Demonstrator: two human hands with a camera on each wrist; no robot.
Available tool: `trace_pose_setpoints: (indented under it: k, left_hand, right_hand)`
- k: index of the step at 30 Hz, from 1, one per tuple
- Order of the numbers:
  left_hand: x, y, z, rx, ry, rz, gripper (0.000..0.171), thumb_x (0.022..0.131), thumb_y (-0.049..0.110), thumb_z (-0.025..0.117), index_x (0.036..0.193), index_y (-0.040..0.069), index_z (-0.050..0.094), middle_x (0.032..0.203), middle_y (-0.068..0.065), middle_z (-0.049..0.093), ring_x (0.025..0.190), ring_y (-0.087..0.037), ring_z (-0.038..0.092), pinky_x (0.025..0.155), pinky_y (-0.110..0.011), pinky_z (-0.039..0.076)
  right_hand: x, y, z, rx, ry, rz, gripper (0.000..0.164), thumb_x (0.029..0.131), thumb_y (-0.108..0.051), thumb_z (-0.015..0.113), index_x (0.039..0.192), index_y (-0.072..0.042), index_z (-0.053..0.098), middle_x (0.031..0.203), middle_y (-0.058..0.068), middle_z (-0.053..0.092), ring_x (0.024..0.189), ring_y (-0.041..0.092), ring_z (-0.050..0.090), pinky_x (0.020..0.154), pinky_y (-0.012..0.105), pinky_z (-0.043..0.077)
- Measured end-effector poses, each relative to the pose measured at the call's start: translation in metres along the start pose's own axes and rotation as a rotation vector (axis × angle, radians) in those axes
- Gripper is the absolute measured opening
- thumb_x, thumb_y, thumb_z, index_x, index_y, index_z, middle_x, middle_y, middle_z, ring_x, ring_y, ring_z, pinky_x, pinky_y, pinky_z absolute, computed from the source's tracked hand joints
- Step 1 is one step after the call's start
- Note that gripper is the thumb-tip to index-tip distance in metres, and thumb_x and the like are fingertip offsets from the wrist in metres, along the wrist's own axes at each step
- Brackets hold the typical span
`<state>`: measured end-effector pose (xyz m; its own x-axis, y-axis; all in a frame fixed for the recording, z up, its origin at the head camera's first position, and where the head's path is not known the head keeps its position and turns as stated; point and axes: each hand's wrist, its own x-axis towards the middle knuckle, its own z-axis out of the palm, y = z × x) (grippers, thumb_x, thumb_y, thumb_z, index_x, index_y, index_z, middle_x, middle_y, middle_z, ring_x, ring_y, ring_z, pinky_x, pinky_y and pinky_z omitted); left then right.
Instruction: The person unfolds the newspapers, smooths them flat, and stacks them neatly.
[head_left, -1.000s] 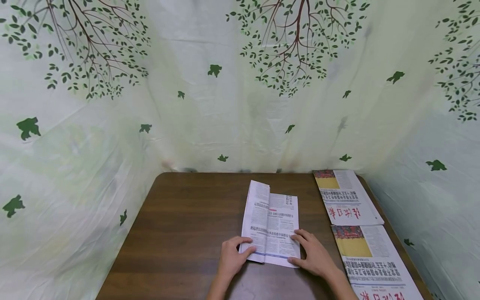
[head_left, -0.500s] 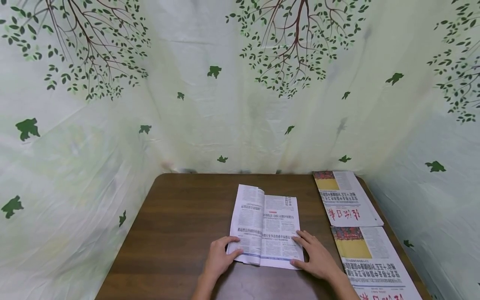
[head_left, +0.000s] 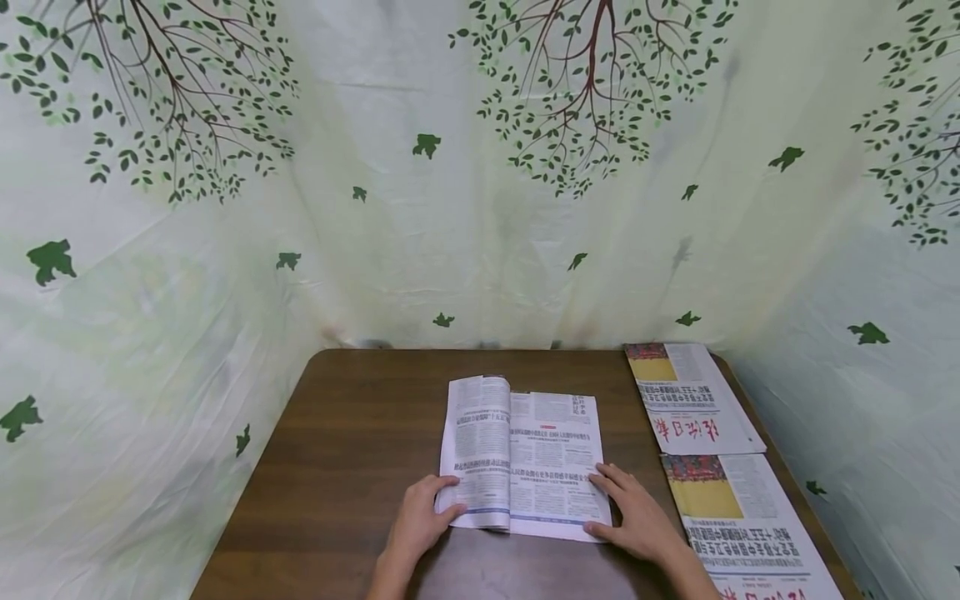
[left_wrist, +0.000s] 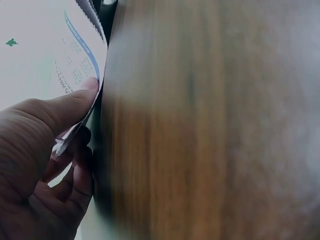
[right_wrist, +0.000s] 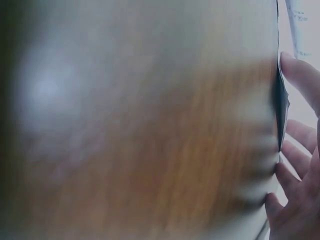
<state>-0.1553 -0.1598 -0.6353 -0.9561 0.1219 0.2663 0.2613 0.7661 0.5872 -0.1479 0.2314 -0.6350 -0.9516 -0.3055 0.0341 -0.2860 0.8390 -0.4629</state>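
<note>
A newspaper point(head_left: 555, 467) lies opened in the middle of the brown table, its left part curling up along the central fold. My left hand point(head_left: 420, 515) pinches the lower left edge of the pages. In the left wrist view the thumb point(left_wrist: 75, 102) presses on the printed side while curled fingers point(left_wrist: 75, 185) sit beneath the paper. On the other side, my right hand point(head_left: 633, 517) rests at the lower right edge with fingers spread. The right wrist view shows its thumb point(right_wrist: 302, 77) on the sheet and the other fingers along the edge.
Two folded newspapers lie at the table's right side, a far one point(head_left: 693, 408) and a near one point(head_left: 750, 517), end to end. A pale curtain point(head_left: 480, 208) printed with trees and leaves hangs around the wooden table point(head_left: 337, 467).
My left hand has moved left with the pages it pinches, so the newspaper spreads wider and more of the right page shows. The right hand has stayed almost in place.
</note>
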Motion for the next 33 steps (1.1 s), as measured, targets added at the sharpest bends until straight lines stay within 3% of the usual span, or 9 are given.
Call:
trace_pose_setpoints:
  k: [6, 11, 17, 25, 33]
  left_hand:
    - [-0.002, -0.005, -0.002, 0.075, 0.028, -0.011, 0.049, 0.072, 0.03, 0.093, 0.116, 0.017, 0.078, 0.099, 0.002, 0.061, 0.091, -0.019, 0.057, 0.079, -0.038, 0.051]
    - [-0.003, -0.012, -0.009, 0.114, 0.013, -0.053, 0.059, 0.072, 0.033, 0.094, 0.127, 0.021, 0.075, 0.123, -0.006, 0.059, 0.105, -0.026, 0.054, 0.085, -0.044, 0.051]
    - [-0.005, -0.02, -0.019, 0.102, -0.054, -0.001, 0.059, 0.078, 0.029, 0.09, 0.133, 0.019, 0.071, 0.149, -0.013, 0.056, 0.129, -0.04, 0.054, 0.099, -0.058, 0.048]
    - [-0.01, -0.028, -0.027, 0.1, -0.132, 0.023, 0.048, 0.086, 0.027, 0.083, 0.132, 0.019, 0.072, 0.149, -0.006, 0.059, 0.139, -0.035, 0.05, 0.098, -0.063, 0.045]
    - [-0.005, -0.036, -0.036, 0.179, -0.16, 0.057, 0.047, 0.087, 0.03, 0.082, 0.132, 0.021, 0.072, 0.148, -0.006, 0.06, 0.138, -0.034, 0.053, 0.093, -0.061, 0.048]
  right_hand:
    - [-0.002, 0.004, 0.0, 0.007, 0.016, -0.009, 0.087, 0.081, -0.068, 0.074, 0.146, -0.012, 0.058, 0.156, 0.012, 0.05, 0.148, 0.041, 0.041, 0.118, 0.063, 0.034]
    - [-0.002, 0.003, 0.0, 0.0, 0.021, -0.004, 0.087, 0.081, -0.069, 0.074, 0.145, -0.012, 0.059, 0.156, 0.012, 0.05, 0.147, 0.041, 0.042, 0.116, 0.063, 0.036]
    - [-0.003, 0.004, -0.001, -0.009, 0.027, 0.001, 0.086, 0.08, -0.069, 0.074, 0.144, -0.013, 0.06, 0.158, 0.01, 0.048, 0.146, 0.041, 0.043, 0.113, 0.062, 0.039]
    - [-0.003, 0.003, -0.007, 0.003, -0.006, 0.009, 0.088, 0.081, -0.068, 0.075, 0.146, -0.012, 0.058, 0.159, 0.01, 0.047, 0.148, 0.042, 0.041, 0.113, 0.063, 0.039]
    - [0.0, 0.01, -0.01, -0.024, -0.028, 0.001, 0.089, 0.081, -0.07, 0.073, 0.147, -0.013, 0.057, 0.159, 0.01, 0.047, 0.148, 0.041, 0.041, 0.114, 0.063, 0.039]
